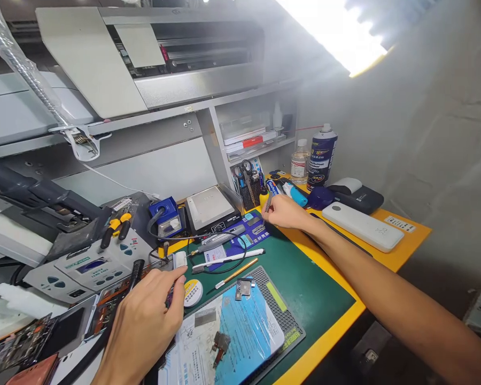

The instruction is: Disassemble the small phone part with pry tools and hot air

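Up and down arrows (53, 279) mark the station (90, 274), white Chinese characters run along the blue card (248, 240), and the can (322, 155) bears lettering too blurred to read.

Tin (193, 293): sitting left of the pen-like tool (237, 273)
Brush (236, 259): lying behind that tool
Spray can (323, 159): standing right of bottle (300, 163)

We see a glossy, plastic-looking blue-and-white slab (248, 331), a rough, perforated grey pad (293, 322) and a smooth, matt green mat (324, 289). We catch shiny, metallic gold on a slim stick (240, 270) and smooth white plastic on a case (361, 225).
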### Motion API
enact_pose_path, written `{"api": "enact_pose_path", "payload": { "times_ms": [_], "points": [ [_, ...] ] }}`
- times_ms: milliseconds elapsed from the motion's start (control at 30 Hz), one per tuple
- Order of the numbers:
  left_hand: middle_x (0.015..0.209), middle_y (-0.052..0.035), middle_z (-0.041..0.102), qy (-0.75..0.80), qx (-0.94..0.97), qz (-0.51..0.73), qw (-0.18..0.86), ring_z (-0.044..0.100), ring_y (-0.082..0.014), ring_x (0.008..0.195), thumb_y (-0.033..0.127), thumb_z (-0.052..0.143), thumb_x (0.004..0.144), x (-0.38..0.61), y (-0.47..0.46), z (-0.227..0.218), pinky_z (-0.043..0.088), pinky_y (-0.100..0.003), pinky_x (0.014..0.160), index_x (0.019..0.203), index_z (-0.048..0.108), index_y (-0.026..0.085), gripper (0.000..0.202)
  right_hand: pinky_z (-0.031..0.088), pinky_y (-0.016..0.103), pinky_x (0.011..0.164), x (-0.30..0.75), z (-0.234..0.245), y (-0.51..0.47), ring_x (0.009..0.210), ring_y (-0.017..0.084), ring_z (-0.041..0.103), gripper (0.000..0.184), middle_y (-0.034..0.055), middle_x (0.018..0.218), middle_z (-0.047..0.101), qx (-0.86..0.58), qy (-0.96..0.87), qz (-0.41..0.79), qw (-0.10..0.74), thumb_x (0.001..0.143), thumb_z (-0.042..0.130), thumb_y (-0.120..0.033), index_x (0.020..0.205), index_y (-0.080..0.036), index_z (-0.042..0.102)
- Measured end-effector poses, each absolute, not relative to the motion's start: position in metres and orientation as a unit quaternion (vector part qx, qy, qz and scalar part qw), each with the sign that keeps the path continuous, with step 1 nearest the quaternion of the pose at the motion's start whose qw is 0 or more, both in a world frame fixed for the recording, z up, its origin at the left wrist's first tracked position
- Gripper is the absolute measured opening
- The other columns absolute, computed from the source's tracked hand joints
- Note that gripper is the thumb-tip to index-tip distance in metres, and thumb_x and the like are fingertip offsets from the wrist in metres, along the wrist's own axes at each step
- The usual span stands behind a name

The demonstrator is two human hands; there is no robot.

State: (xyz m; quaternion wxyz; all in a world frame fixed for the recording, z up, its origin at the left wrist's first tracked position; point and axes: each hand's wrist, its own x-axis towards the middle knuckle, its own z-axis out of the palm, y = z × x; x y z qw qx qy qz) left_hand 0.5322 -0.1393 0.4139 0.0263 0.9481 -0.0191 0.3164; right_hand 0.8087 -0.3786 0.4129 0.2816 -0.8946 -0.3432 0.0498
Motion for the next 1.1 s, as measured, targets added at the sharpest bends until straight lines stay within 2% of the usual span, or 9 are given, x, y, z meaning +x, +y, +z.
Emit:
{"api": "enact_pose_path", "payload": {
  "times_ms": [333,533,667,867,1100],
  "points": [
    [0.081,-0.0009,0.063,-0.034,0.950,0.310,0.005,0.058,-0.0155,0.073,0.027,0.051,0.099,0.533,-0.140,0.415,0.044,-0.030,0.070,0.105,0.067,0.019,0.020,0.057,0.028,0.065,0.796,0.408,-0.369,0.070,0.013,0.066,0.026,0.0007,0.083,0.069,-0.844,-0.378,0.173,0.337,0.097,0.062,-0.037,0.093,-0.012,0.067],
    [0.079,-0.0004,0.063,-0.031,0.951,0.309,0.004,0.058,-0.0149,0.070,0.026,0.051,0.098,0.533,-0.141,0.414,0.044,-0.030,0.068,0.107,0.067,0.019,0.020,0.057,0.028,0.065,0.790,0.409,-0.364,0.073,0.013,0.066,0.023,0.0020,0.088,0.069,-0.821,-0.367,0.227,0.374,0.097,0.062,-0.035,0.097,-0.012,0.067],
    [0.083,-0.0017,0.065,-0.037,0.949,0.312,0.008,0.060,-0.0162,0.076,0.025,0.051,0.098,0.535,-0.145,0.412,0.045,-0.030,0.072,0.107,0.067,0.018,0.019,0.059,0.030,0.068,0.787,0.406,-0.360,0.077,0.014,0.067,0.023,0.0038,0.094,0.069,-0.807,-0.353,0.253,0.400,0.098,0.061,-0.034,0.103,-0.013,0.066],
    [0.082,-0.0024,0.065,-0.035,0.951,0.308,0.011,0.061,-0.0176,0.076,0.025,0.050,0.098,0.535,-0.147,0.412,0.046,-0.032,0.072,0.105,0.067,0.018,0.020,0.059,0.032,0.071,0.788,0.400,-0.355,0.080,0.015,0.067,0.025,0.0049,0.099,0.069,-0.794,-0.345,0.247,0.436,0.098,0.060,-0.035,0.109,-0.013,0.065],
    [0.083,-0.0035,0.069,-0.031,0.950,0.311,0.004,0.062,-0.0186,0.074,0.025,0.048,0.098,0.534,-0.148,0.414,0.047,-0.032,0.069,0.104,0.070,0.017,0.023,0.058,0.029,0.065,0.779,0.400,-0.354,0.075,0.014,0.067,0.021,0.0028,0.091,0.069,-0.761,-0.404,0.255,0.439,0.098,0.062,-0.032,0.105,-0.013,0.066]
  ]
}}
